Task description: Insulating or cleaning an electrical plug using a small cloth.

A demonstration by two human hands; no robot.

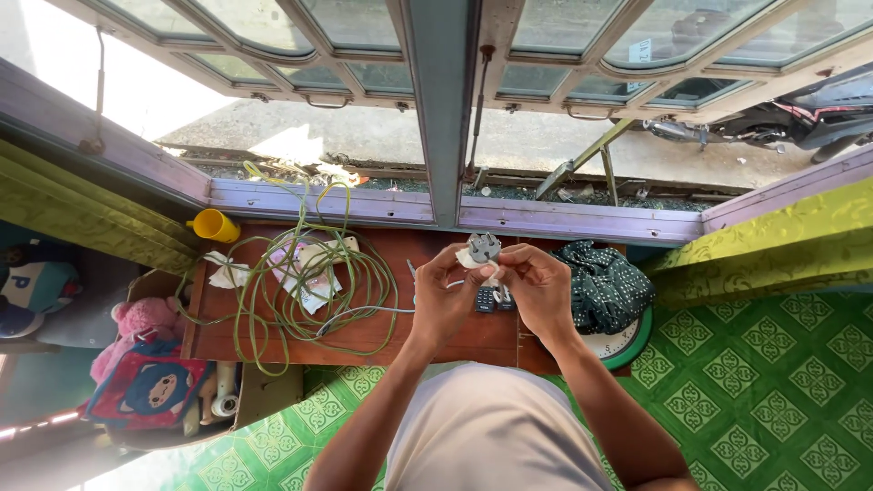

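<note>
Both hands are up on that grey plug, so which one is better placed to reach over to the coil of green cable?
Probably the left hand. It is on the side of the green cable, which lies coiled on the wooden table to its left. The right hand would have to cross over the grey plug and the other hand.

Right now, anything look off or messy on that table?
Yes. A green cable lies in loose tangled loops over papers on the wooden table, some loops hanging past its front edge. Both hands, left hand and right hand, hold a grey plug.
</note>
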